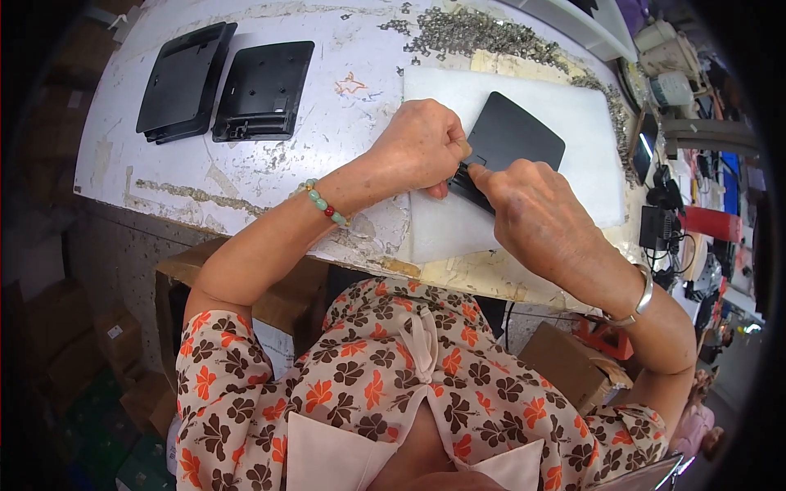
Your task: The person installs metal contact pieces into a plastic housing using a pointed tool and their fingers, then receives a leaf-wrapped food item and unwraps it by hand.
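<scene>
A flat black plastic cover [524, 135] lies tilted on a white foam sheet [585, 192] in front of me. At its left edge, my left hand [422, 147] is closed, thumb and fingers pinched together; whatever sits between them is hidden. My right hand [536, 209] is curled over the near edge of the cover, a fingertip pressed beside a small slot close to the left fingertips. The undersides of my right fingers are out of sight.
Stacked black plastic covers [184, 82] and another black housing with its inside up [266, 90] lie at the table's far left. Many small metal clips [483, 37] are heaped at the back. Cables and black adapters [657, 225] crowd the right side; cardboard boxes [565, 364] stand below.
</scene>
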Demonstrator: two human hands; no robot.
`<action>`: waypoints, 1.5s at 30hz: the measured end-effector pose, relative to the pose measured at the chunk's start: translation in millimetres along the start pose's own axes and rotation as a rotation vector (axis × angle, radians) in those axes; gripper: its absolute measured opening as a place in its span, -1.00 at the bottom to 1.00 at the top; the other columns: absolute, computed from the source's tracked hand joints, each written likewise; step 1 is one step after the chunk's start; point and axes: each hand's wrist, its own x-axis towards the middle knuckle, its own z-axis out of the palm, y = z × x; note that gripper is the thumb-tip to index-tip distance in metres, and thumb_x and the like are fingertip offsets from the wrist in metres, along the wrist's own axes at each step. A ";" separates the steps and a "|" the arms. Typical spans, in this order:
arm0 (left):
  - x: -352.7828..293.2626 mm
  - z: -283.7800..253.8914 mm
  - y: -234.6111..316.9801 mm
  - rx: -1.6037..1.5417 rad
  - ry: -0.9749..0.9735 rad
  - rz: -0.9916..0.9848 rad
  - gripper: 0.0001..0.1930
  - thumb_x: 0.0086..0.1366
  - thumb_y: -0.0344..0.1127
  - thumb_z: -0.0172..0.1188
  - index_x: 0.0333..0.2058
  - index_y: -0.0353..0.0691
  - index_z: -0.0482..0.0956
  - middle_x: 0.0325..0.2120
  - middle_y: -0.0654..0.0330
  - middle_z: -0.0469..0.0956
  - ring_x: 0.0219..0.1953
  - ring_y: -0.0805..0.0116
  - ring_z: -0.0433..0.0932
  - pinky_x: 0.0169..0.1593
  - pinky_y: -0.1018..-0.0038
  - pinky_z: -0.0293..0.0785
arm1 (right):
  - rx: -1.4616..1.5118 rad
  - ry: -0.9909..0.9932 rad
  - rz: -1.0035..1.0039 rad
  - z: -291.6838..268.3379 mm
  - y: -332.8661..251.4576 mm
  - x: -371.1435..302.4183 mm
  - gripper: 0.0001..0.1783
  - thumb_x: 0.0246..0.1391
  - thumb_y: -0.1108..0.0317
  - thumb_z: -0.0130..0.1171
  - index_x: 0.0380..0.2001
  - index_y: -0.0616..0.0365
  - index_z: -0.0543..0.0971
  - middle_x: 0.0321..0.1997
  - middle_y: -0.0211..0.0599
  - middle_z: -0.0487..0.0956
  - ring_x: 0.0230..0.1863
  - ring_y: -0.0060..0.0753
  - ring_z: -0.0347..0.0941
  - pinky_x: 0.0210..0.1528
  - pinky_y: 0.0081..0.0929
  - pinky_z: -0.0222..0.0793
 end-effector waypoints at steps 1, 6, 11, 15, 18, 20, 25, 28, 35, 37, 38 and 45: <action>0.4 0.0 -0.2 0.006 -0.002 -0.005 -0.83 0.31 -0.43 0.13 -0.39 -0.45 0.58 -0.70 0.17 0.55 -0.68 0.44 0.60 -0.59 0.53 0.55 | -0.001 -0.002 0.003 -0.5 -0.3 0.5 -0.95 -0.01 0.64 0.10 -0.51 0.33 0.51 -0.43 0.02 0.56 -0.35 0.00 0.56 -0.32 -0.15 0.53; 0.7 -2.9 -2.3 -0.003 -0.016 0.024 -0.84 0.30 -0.44 0.12 -0.38 -0.45 0.58 -0.70 0.17 0.55 -0.68 0.44 0.60 -0.59 0.53 0.55 | 0.076 0.033 0.092 6.5 4.2 -1.7 -0.74 -0.06 0.68 0.09 -0.25 0.40 0.63 -0.54 0.14 0.55 -0.47 0.02 0.56 -0.36 -0.16 0.53; 0.0 0.1 -4.0 -0.009 0.013 0.019 -0.85 0.31 -0.45 0.13 -0.37 -0.45 0.59 -0.70 0.16 0.56 -0.67 0.43 0.61 -0.60 0.55 0.55 | 0.267 0.169 0.094 26.4 16.7 -7.9 -0.58 -0.09 0.70 0.04 -0.10 0.41 0.64 -0.59 0.29 0.51 -0.59 0.07 0.54 -0.42 -0.18 0.50; 0.2 2.0 -3.8 -0.017 0.013 0.015 -0.85 0.31 -0.46 0.12 -0.37 -0.44 0.59 -0.70 0.16 0.56 -0.66 0.43 0.61 -0.61 0.56 0.55 | 0.313 0.186 0.106 24.2 16.2 -7.4 -0.60 -0.03 0.71 -0.02 -0.12 0.41 0.65 -0.57 0.29 0.52 -0.59 0.07 0.54 -0.45 -0.22 0.47; -0.4 1.5 -4.8 -0.029 0.017 0.016 -0.86 0.31 -0.47 0.12 -0.36 -0.44 0.59 -0.69 0.16 0.56 -0.66 0.43 0.61 -0.61 0.57 0.54 | 0.334 0.196 0.083 25.3 15.7 -9.6 -0.63 0.01 0.70 -0.02 -0.12 0.42 0.65 -0.55 0.27 0.53 -0.60 0.05 0.54 -0.45 -0.24 0.48; -0.4 2.0 -3.8 -0.029 0.013 0.006 -0.86 0.31 -0.47 0.12 -0.35 -0.45 0.60 -0.68 0.15 0.57 -0.66 0.43 0.61 -0.61 0.57 0.54 | 0.350 0.200 0.088 26.5 14.6 -12.7 -0.63 0.02 0.69 -0.01 -0.12 0.42 0.65 -0.54 0.28 0.53 -0.59 0.05 0.55 -0.44 -0.24 0.48; 0.8 1.3 -4.8 -0.027 0.008 0.007 -0.86 0.30 -0.47 0.13 -0.35 -0.45 0.60 -0.67 0.15 0.57 -0.66 0.43 0.61 -0.62 0.57 0.54 | 0.345 0.195 0.136 26.8 12.6 -14.5 -0.64 0.04 0.69 0.00 -0.11 0.41 0.65 -0.50 0.30 0.55 -0.56 0.05 0.58 -0.42 -0.25 0.51; 1.4 0.7 -4.4 -0.020 -0.001 0.012 -0.85 0.30 -0.45 0.15 -0.34 -0.45 0.60 -0.66 0.15 0.58 -0.66 0.44 0.62 -0.62 0.58 0.54 | 0.401 0.203 0.157 27.3 13.3 -15.4 -0.64 0.04 0.69 0.00 -0.11 0.40 0.65 -0.46 0.31 0.56 -0.52 0.07 0.59 -0.38 -0.24 0.52; -1.7 -5.2 -3.3 -0.016 -0.054 0.054 -0.80 0.29 -0.37 0.22 -0.33 -0.48 0.61 -0.63 0.15 0.59 -0.65 0.44 0.63 -0.61 0.60 0.54 | 0.461 0.252 0.117 32.4 16.8 -17.5 -0.67 0.05 0.67 0.05 -0.12 0.39 0.65 -0.40 0.26 0.59 -0.46 0.14 0.59 -0.34 -0.22 0.52; -0.5 -5.4 -3.9 -0.006 -0.058 0.050 -0.79 0.29 -0.37 0.22 -0.33 -0.48 0.61 -0.63 0.16 0.59 -0.65 0.44 0.63 -0.61 0.60 0.54 | 0.471 0.263 0.108 32.8 16.4 -17.9 -0.68 0.05 0.67 0.06 -0.12 0.38 0.66 -0.39 0.24 0.60 -0.46 0.13 0.60 -0.35 -0.24 0.52; -0.1 -5.4 -4.1 0.003 -0.064 0.047 -0.79 0.29 -0.37 0.22 -0.33 -0.48 0.61 -0.63 0.16 0.59 -0.65 0.44 0.63 -0.60 0.60 0.54 | 0.488 0.251 0.132 32.5 15.8 -18.1 -0.68 0.05 0.67 0.07 -0.12 0.38 0.66 -0.39 0.24 0.60 -0.47 0.10 0.60 -0.36 -0.26 0.51; -0.4 -8.2 -0.6 0.017 -0.081 0.031 -0.81 0.28 -0.38 0.21 -0.36 -0.47 0.60 -0.63 0.17 0.59 -0.65 0.44 0.63 -0.60 0.61 0.54 | 0.548 0.216 0.208 31.6 16.3 -18.1 -0.66 0.03 0.68 0.08 -0.11 0.37 0.66 -0.41 0.22 0.61 -0.51 -0.03 0.62 -0.39 -0.30 0.50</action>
